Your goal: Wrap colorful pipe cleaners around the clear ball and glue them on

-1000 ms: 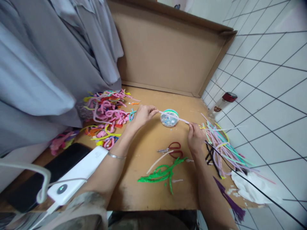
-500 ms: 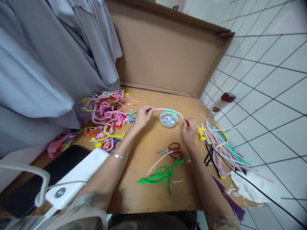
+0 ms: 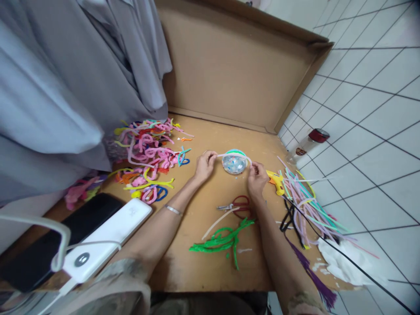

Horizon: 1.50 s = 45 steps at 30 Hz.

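A pale pink pipe cleaner (image 3: 229, 155) is stretched between my two hands. My left hand (image 3: 205, 167) pinches one end, and my right hand (image 3: 257, 178) pinches the other. The strip bows slightly and passes over the far part of a round, clear-looking piece (image 3: 234, 165) with bluish specks and a green rim. That piece rests on the table between my hands; whether the strip touches it, I cannot tell. Nearer my body lie red-handled scissors (image 3: 241, 206), a cream strip (image 3: 216, 224) and a bunch of green pipe cleaners (image 3: 223, 240).
At left sits a heap of coloured pipe cleaners (image 3: 152, 151), with a white power bank (image 3: 108, 240) closer in. A yellow glue gun (image 3: 276, 183) lies by my right hand, its cord trailing right. Beyond are loose pipe cleaners (image 3: 305, 205), a bottle (image 3: 306, 146) and a cardboard wall (image 3: 236, 65).
My left hand has moved right, closer to my right hand. The pipe cleaner now lies lower over the round piece. The whole view has shifted a little.
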Tool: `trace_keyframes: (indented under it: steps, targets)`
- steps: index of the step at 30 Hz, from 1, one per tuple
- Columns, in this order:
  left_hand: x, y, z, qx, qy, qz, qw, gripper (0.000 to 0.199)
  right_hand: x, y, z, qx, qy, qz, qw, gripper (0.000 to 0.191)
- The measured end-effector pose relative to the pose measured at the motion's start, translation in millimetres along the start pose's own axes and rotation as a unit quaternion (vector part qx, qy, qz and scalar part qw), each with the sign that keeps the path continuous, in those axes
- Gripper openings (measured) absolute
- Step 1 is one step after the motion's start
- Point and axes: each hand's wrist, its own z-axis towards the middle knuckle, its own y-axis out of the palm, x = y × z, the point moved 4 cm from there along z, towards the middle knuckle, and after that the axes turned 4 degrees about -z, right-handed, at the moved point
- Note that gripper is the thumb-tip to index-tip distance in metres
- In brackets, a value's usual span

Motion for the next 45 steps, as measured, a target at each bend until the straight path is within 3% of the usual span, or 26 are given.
trace_keyframes:
  steps: [9, 25, 34, 45]
  targets:
    - [2, 2.1, 1, -0.039, 0.038, 0.031, 0.998, 0.028, 2, 2, 0, 0.000, 0.003, -0.003, 1.000, 0.024]
    - [4, 2.9, 6, 0.003, 0.018, 0.000, 1.000, 0.028, -1, 4, 2, -0.001, -0.027, -0.007, 1.000, 0.023]
    - [-5, 7.0, 5, 0.000, 0.040, -0.009, 0.999, 0.025, 8, 8, 0, -0.014, -0.078, -0.070, 0.994, 0.024]
    - [-11, 15.6, 4, -0.022, 0.040, -0.024, 0.999, 0.023, 14, 10, -1, -0.025, -0.054, -0.060, 0.996, 0.022]
